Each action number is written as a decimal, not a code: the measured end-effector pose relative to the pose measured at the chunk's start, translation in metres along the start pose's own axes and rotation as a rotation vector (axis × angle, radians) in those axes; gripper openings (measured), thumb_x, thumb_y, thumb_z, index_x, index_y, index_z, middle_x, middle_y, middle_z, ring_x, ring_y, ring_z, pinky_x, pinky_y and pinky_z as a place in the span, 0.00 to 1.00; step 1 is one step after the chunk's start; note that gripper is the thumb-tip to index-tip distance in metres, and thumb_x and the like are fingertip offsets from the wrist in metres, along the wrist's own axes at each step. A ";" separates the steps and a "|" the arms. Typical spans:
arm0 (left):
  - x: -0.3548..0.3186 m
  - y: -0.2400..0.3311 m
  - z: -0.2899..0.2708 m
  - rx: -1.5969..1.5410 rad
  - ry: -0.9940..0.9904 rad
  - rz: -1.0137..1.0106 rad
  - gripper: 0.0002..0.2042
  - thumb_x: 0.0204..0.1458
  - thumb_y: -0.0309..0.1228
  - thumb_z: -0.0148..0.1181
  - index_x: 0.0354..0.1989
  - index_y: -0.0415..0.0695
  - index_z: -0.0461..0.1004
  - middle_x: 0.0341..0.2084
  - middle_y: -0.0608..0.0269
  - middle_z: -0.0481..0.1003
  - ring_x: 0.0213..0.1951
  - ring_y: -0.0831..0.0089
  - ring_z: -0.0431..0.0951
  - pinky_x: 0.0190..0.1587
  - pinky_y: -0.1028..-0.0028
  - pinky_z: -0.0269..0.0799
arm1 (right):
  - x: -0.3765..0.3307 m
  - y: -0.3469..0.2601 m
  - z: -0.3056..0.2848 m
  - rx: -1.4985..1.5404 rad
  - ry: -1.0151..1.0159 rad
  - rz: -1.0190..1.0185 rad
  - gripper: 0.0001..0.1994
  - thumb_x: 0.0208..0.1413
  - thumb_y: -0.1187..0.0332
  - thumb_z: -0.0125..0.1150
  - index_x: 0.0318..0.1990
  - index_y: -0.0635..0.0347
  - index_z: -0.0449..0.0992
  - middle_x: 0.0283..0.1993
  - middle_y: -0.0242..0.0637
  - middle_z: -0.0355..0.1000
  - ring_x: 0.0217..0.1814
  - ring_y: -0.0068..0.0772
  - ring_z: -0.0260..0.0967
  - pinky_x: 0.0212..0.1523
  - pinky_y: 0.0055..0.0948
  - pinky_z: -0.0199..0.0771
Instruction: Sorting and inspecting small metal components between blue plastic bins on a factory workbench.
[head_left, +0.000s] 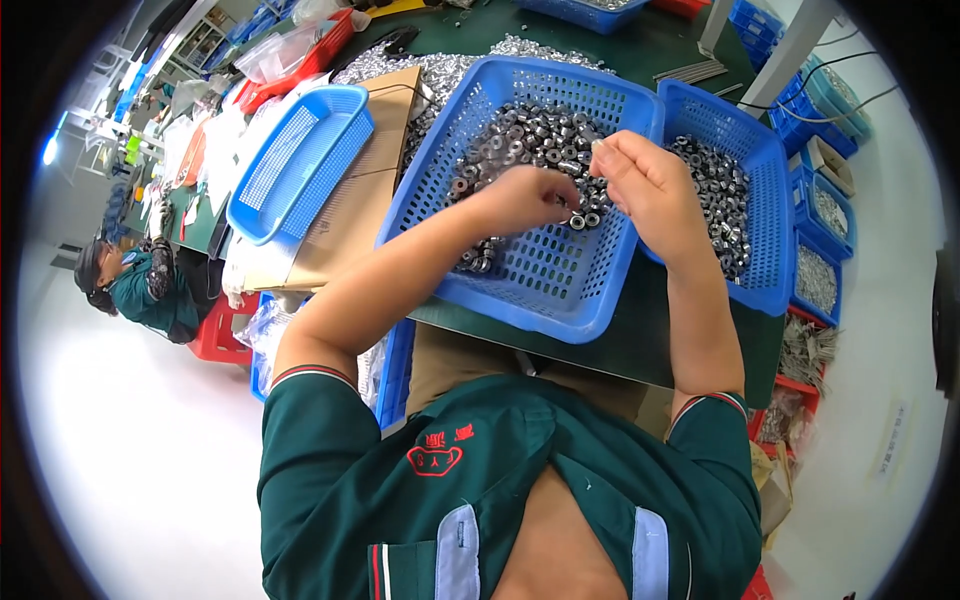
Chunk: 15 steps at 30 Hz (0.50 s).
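Sorting looks to be the step in hand: left hand (525, 197) pinches its fingers on a small metal ring among the rings (530, 135) heaped in the blue basket (545, 290) on the worktop (640, 345). Right hand (645, 185) hovers above, fingers closed around something unclear. Next comes, likely, lifting one ring free without dragging its neighbours.

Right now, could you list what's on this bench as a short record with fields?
Left hand: fingers down among small metal rings in the middle blue basket
Right hand: raised over that basket, fingers pinched; whether it holds a ring cannot be told
Right basket: more rings
Left basket: on cardboard
Bench: dark green
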<state>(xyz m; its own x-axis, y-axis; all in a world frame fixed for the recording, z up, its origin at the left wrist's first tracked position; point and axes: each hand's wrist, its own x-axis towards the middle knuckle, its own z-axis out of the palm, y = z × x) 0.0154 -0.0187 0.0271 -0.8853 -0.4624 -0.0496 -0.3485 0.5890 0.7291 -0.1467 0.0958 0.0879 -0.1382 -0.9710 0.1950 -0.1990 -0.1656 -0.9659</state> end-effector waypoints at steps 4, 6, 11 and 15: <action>-0.001 -0.001 0.018 0.489 -0.038 -0.033 0.12 0.47 0.35 0.59 0.41 0.51 0.76 0.26 0.53 0.76 0.32 0.53 0.78 0.35 0.58 0.72 | -0.003 -0.003 0.003 -0.083 -0.025 -0.045 0.14 0.62 0.62 0.53 0.34 0.67 0.73 0.22 0.37 0.69 0.25 0.23 0.63 0.28 0.26 0.65; 0.001 0.001 0.021 0.607 -0.069 -0.040 0.13 0.46 0.35 0.60 0.41 0.50 0.74 0.25 0.54 0.76 0.31 0.53 0.78 0.34 0.57 0.72 | -0.005 -0.003 0.003 -0.110 -0.014 -0.093 0.14 0.61 0.62 0.53 0.33 0.67 0.73 0.23 0.39 0.71 0.25 0.26 0.65 0.29 0.26 0.66; 0.000 0.006 0.020 0.628 -0.150 -0.068 0.12 0.46 0.37 0.61 0.38 0.49 0.73 0.25 0.55 0.76 0.32 0.54 0.78 0.33 0.57 0.72 | -0.006 -0.003 0.005 -0.101 -0.003 -0.132 0.14 0.61 0.63 0.53 0.33 0.67 0.72 0.24 0.42 0.72 0.25 0.29 0.66 0.28 0.28 0.66; -0.002 0.009 0.017 0.555 -0.184 -0.122 0.14 0.47 0.41 0.62 0.38 0.47 0.73 0.26 0.55 0.77 0.32 0.55 0.78 0.34 0.58 0.72 | -0.005 -0.004 0.007 -0.124 -0.004 -0.139 0.13 0.61 0.64 0.54 0.31 0.67 0.72 0.23 0.43 0.71 0.23 0.29 0.65 0.27 0.28 0.65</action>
<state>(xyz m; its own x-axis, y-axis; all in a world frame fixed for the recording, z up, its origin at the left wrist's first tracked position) 0.0090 -0.0011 0.0220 -0.8505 -0.4548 -0.2643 -0.5156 0.8202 0.2476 -0.1383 0.1002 0.0900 -0.0973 -0.9409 0.3244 -0.3339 -0.2762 -0.9012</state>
